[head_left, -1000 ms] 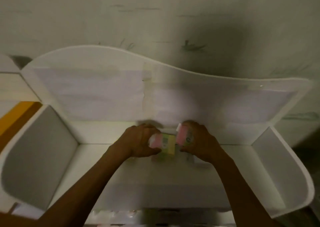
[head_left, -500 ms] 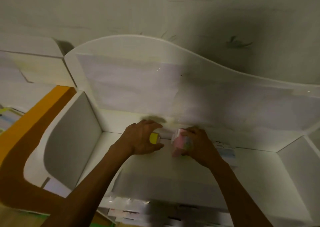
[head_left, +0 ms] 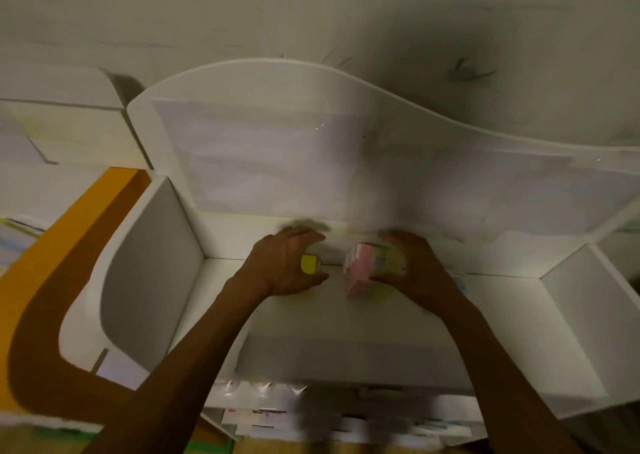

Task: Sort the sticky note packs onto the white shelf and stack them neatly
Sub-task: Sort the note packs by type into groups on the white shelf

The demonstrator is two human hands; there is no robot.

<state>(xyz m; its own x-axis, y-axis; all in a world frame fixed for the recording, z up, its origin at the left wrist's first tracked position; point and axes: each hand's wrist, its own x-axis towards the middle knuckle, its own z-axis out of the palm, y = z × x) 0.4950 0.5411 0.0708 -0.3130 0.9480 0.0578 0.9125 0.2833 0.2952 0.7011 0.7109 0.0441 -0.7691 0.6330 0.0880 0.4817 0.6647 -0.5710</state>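
Both my hands reach into the top bay of the white shelf (head_left: pixel 346 318), near its back wall. My left hand (head_left: pixel 284 263) curls around a small yellow sticky note pack (head_left: pixel 309 263), only its yellow end showing. My right hand (head_left: pixel 412 266) grips a pink and pale green sticky note pack stack (head_left: pixel 367 270), which is tilted on the shelf floor. A gap of bare shelf separates the two packs. The frame is blurred, so finer detail of the packs is lost.
The bay has curved white side walls (head_left: pixel 152 270) left and right and a tall wavy back panel (head_left: pixel 346 148). A lower shelf level (head_left: pixel 346 415) holds several blurred packs. An orange strip (head_left: pixel 69 232) lies on the left, beside another white unit (head_left: pixel 62 135).
The packs, held together a second ago, have been pulled apart: yellow with my left hand, pink and green with my right. The view has swung left.
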